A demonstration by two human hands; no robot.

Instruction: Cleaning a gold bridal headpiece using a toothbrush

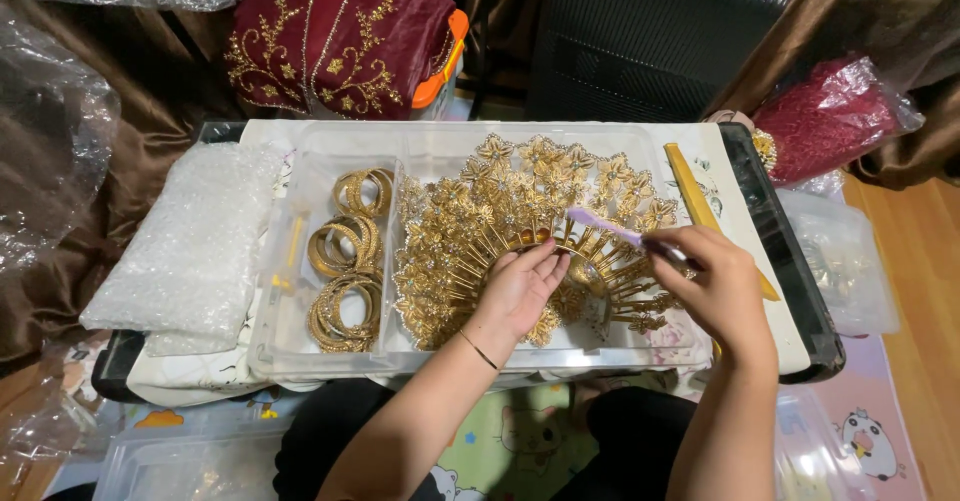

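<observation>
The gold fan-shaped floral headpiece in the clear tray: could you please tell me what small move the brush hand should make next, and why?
Probably a short stroke outward along the spokes. The right hand holds the lilac-handled brush with its head on the gold fan-shaped floral headpiece near the inner arch, while the left hand steadies it.

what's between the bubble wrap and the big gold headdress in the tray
In the head view, three stacks of gold bangles sit in the tray's left compartment, between the bubble wrap and the headdress.

The headdress [520, 226] is gold, patterned with small flowers. The bangles [347, 271] are gold too. The brush [605, 226] is pale lilac. The cloth [335, 36] is maroon with gold leafy embroidery. The bubble wrap [190, 246] is white.
</observation>
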